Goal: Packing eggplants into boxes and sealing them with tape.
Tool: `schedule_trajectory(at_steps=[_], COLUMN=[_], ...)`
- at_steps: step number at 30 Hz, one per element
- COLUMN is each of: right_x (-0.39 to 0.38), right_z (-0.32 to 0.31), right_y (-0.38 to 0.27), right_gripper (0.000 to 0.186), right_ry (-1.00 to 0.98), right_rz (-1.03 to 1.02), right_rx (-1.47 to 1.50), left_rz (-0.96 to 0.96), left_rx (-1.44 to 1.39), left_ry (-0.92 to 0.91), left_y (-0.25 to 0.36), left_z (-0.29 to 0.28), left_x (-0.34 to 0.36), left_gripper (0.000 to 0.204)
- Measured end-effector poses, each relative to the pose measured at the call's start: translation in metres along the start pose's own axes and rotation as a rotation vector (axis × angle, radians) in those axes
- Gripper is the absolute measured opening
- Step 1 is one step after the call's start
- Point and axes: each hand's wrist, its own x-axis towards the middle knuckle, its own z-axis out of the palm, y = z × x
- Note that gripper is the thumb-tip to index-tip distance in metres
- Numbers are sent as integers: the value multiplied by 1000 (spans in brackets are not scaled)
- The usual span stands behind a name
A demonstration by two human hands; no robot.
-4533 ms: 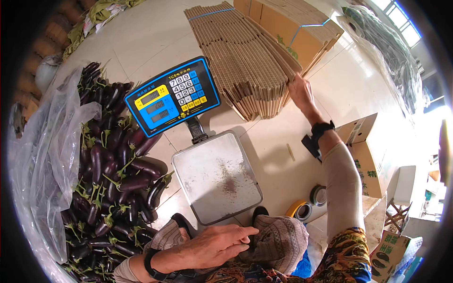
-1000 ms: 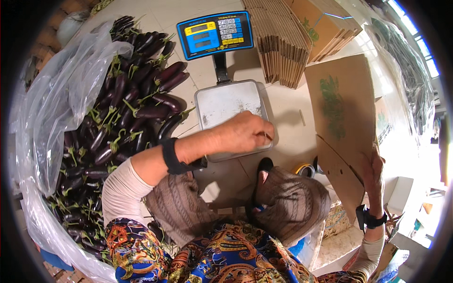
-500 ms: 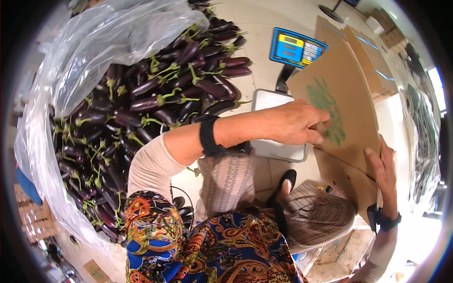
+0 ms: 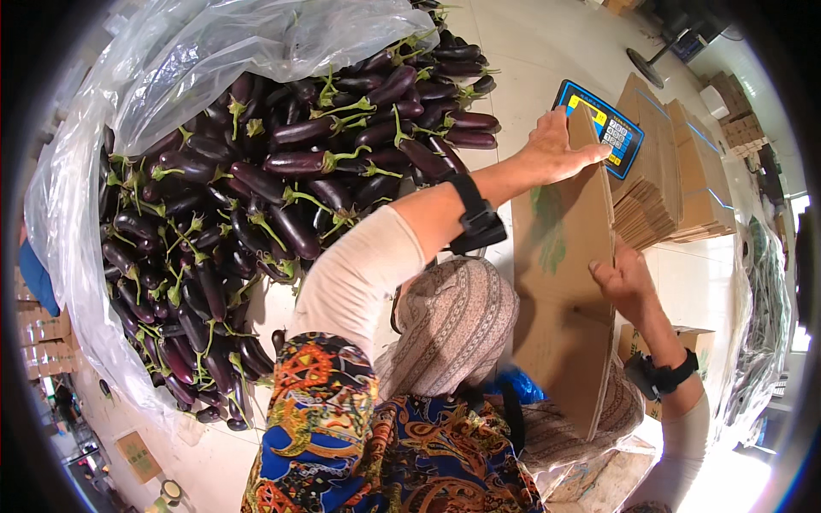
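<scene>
A flat-folded cardboard box with a green printed picture stands tilted in front of my knees. My left hand grips its far upper edge, the thumb stretched along the edge toward the right. My right hand is closed round the box's right side edge; its fingers are partly hidden behind the board. Just beyond my left hand is the blue and yellow keypad display of a scale, partly covered by the box. A large heap of purple eggplants with green stems lies to the left of my forearm.
Clear plastic sheeting borders the eggplant heap on its far and left sides. Stacks of flat cardboard boxes stand at the right, beyond the scale. More crumpled plastic lies at the far right. A dark round-based stand is at the back.
My left hand has moved from above the printed face to the box's far edge and now grips it. The box has swung more upright and nearer my knees, hiding the scale's platform.
</scene>
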Motion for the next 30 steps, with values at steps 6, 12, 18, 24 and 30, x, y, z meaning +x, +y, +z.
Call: schedule_trajectory(at_steps=[6, 12, 18, 24, 30], right_x=[-14, -20, -22, 17, 25], right_z=[11, 11, -6, -52, -64], right_y=[-1, -1, 58, 67, 95], right_gripper=[33, 47, 34, 30, 33], right_ry=[-13, 95, 18, 392, 333], right_rz=[-52, 136, 131, 71, 220], right_rx=[104, 650, 18, -205, -288], left_rz=[-54, -29, -162, 228, 55], left_rx=[-189, -182, -46, 403, 528], left_ry=[-32, -31, 38, -82, -98], left_y=[-20, 0, 9, -3, 35], left_z=[28, 12, -4, -45, -17], left_x=[11, -5, -17, -13, -8], left_gripper=[94, 83, 68, 34, 43])
